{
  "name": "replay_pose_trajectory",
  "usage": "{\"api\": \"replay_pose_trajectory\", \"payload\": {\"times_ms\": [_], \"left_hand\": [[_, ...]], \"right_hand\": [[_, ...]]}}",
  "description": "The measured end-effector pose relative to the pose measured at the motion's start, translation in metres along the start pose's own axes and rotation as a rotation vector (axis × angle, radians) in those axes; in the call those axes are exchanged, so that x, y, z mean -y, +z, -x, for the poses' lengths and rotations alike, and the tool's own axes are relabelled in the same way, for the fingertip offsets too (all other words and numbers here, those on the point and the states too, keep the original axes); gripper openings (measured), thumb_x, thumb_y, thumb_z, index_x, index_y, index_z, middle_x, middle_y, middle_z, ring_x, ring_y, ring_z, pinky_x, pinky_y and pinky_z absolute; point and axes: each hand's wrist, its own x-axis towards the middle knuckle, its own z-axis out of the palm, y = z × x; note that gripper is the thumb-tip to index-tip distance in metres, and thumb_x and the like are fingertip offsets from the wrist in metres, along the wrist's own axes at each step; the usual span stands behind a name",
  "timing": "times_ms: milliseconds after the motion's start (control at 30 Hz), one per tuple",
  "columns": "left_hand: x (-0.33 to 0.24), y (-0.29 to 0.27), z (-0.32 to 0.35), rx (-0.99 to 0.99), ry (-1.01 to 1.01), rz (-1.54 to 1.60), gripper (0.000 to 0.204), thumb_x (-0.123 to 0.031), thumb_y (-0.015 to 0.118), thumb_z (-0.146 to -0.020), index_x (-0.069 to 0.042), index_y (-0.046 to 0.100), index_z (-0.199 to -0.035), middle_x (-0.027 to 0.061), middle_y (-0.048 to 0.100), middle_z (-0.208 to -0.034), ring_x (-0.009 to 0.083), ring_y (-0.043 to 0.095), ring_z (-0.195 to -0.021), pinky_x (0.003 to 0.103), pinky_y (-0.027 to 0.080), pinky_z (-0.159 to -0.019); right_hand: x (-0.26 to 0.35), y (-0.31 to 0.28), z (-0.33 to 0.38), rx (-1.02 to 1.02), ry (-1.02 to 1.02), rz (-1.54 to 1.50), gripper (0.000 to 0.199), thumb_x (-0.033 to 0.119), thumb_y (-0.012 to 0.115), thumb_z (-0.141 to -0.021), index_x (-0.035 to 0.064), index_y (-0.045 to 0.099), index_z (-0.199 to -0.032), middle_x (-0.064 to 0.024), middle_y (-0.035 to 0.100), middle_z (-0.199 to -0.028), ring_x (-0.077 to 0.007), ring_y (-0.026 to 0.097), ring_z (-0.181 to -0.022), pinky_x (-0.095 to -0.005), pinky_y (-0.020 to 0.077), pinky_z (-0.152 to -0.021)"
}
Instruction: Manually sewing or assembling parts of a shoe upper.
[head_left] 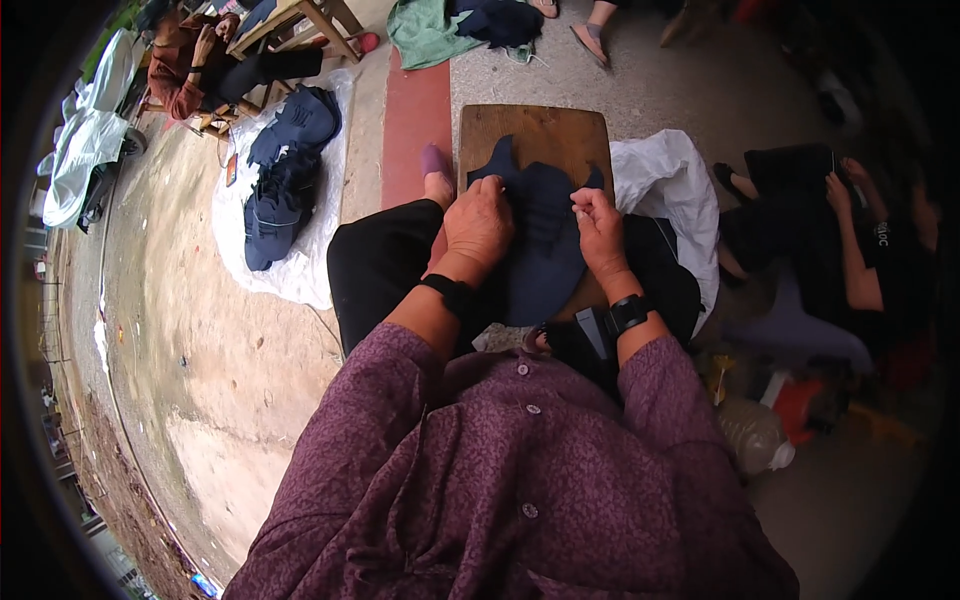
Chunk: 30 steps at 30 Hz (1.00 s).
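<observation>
A dark navy cloth piece (pixel 545 235) lies over a brown wooden board or stool top (pixel 555 125) in front of my knees. Two pointed tabs of the cloth stick up at its far end. My left hand (pixel 480 225) is closed at the cloth's left side, its fingertips pinching the fabric. At the right edge, my right hand (pixel 600 235) has thumb and fingers pressed together just by the other tab. Whatever sits between those right fingertips is too small to make out. Black bands circle both my wrists.
Navy cloth pieces (pixel 290 160) are heaped on a white sheet (pixel 340 110) at left. White sacking (pixel 670 175) lies right of the board. Green cloth (pixel 430 35) sits at the far side. People sit far left and at right. A plastic jug (pixel 755 435) stands at lower right.
</observation>
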Motion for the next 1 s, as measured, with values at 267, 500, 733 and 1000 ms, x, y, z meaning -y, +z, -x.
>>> {"api": "replay_pose_trajectory", "payload": {"times_ms": [267,500,733,1000], "left_hand": [[0.013,-0.002,0.012,-0.039,0.121,-0.022,0.017,-0.014,0.054,-0.086,-0.007,0.058,-0.101,0.0145,0.063,-0.091,0.0341,0.063,-0.082,0.044,0.051,-0.072],[0.022,-0.006,0.032,-0.153,0.144,0.175,0.018,-0.006,0.057,-0.082,-0.007,0.058,-0.1,0.0142,0.062,-0.09,0.0353,0.063,-0.084,0.044,0.05,-0.07],[0.018,-0.031,0.034,0.112,0.206,0.246,0.012,-0.011,0.065,-0.083,-0.015,0.065,-0.095,0.0088,0.061,-0.086,0.0306,0.064,-0.081,0.037,0.051,-0.068],[0.013,-0.031,0.019,0.277,0.242,0.049,0.014,-0.023,0.064,-0.085,-0.018,0.066,-0.097,0.0072,0.062,-0.094,0.0301,0.064,-0.084,0.039,0.053,-0.071]], "right_hand": [[0.017,-0.009,0.014,0.116,-0.209,0.279,0.032,-0.007,0.063,-0.072,0.0004,0.057,-0.102,-0.0165,0.057,-0.107,-0.0338,0.058,-0.101,-0.0373,0.0464,-0.09],[0.02,-0.003,0.02,0.115,-0.162,0.35,0.037,0.003,0.07,-0.072,0.0019,0.058,-0.107,-0.0168,0.056,-0.112,-0.0353,0.055,-0.107,-0.0401,0.0441,-0.095],[0.029,0.003,0.025,0.156,-0.17,0.417,0.051,0.013,0.077,-0.07,0.0043,0.057,-0.116,-0.0172,0.05,-0.121,-0.0354,0.053,-0.11,-0.0391,0.0432,-0.098],[0.029,0.004,0.03,0.172,-0.108,0.417,0.056,0.018,0.08,-0.068,0.0045,0.056,-0.117,-0.0166,0.046,-0.126,-0.0338,0.05,-0.115,-0.0391,0.0412,-0.1]]}}
